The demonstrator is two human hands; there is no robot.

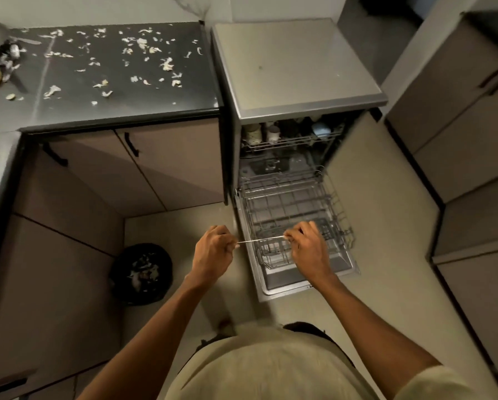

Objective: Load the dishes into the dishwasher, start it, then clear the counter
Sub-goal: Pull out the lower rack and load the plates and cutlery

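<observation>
Pale scraps [143,44] litter the dark counter [112,90] beside the open dishwasher [296,70], while left hand [213,249] and right hand [308,246] each pinch a thin metal utensil [260,241] above the lower rack [337,203].

Two hands, left [213,249] and right [308,249], pinch one thin utensil [260,240] spanning between their fingers [289,236]. Beyond the fingers stand one dishwasher [296,67] with two racks, upper [291,141] and lower [294,215]. Left of the fingers sits one bin [141,272], below two cabinet handles [132,144].

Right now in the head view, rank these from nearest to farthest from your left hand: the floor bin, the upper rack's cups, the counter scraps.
From the left hand:
1. Floor bin, just below and left.
2. Upper rack's cups, up and right inside the dishwasher.
3. Counter scraps, farthest, across the dark counter.
</observation>
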